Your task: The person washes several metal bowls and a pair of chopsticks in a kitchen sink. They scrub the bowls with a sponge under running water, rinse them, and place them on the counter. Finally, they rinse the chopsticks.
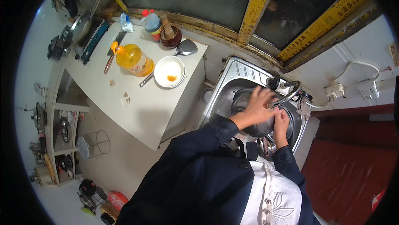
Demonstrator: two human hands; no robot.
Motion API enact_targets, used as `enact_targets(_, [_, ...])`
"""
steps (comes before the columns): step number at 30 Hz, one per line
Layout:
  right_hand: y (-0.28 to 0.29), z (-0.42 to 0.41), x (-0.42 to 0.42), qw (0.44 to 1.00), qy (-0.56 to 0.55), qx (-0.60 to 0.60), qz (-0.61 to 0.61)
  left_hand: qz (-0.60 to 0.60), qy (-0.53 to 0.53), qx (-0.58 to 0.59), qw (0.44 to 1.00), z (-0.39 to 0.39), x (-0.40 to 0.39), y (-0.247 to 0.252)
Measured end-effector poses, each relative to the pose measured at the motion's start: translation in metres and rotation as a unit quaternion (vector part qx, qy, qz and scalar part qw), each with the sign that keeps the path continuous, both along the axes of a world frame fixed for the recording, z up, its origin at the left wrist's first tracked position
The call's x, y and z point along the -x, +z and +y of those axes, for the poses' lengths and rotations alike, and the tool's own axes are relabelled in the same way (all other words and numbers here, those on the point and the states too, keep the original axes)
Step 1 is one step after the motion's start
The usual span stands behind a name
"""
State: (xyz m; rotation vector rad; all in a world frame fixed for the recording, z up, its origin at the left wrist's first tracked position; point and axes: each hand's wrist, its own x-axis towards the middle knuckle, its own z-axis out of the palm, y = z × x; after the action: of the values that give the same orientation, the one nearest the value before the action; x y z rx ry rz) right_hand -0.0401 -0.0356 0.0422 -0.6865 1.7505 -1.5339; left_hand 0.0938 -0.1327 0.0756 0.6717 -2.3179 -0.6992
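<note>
My left hand [260,105] is blurred, back upwards, over dark metal cookware in the stainless steel sink [237,67]. Its fingers reach out beneath the spout of the curved chrome faucet [293,93]; its palm is hidden. Close beside it, my right hand [281,122] has its fingers bent together at the edge of a dark round pan [260,130]. Whether either hand grips the pan or something smaller cannot be seen. Another dark vessel [241,99] lies behind my left hand. Below the pan, a brown handle [265,146] shows near my right wrist.
Left of the sink, a white counter [146,103] holds a yellow oil bottle [134,60], stacked white bowls [170,69], a spatula [187,48], a knife [109,64], and a mortar [170,38]. Wall sockets [367,89] and a cable are right of the faucet.
</note>
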Motion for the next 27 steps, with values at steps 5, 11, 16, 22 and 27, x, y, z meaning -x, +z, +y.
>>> enact_targets(5, [0.014, 0.0, -0.007, 0.997, -0.057, 0.007, -0.051, 0.039, -0.029, 0.084, 0.995, 0.012, 0.021, -0.015])
enact_targets(11, [0.013, 0.021, 0.022, 0.987, -0.121, -0.047, -0.093, -0.011, 0.121, -0.403, 0.907, -0.044, -0.002, -0.038])
enact_targets(16, [0.032, 0.014, 0.016, 0.982, -0.137, -0.015, -0.128, 0.148, 0.057, -0.718, 0.678, -0.04, -0.028, -0.077])
enact_targets(22, [0.022, 0.018, 0.026, 0.966, -0.133, -0.019, -0.219, 0.204, 0.04, -0.703, 0.68, -0.032, -0.061, -0.041])
enact_targets(27, [-0.003, 0.02, 0.031, 0.924, -0.041, -0.045, -0.378, 0.191, 0.037, -0.666, 0.721, -0.029, -0.07, -0.022])
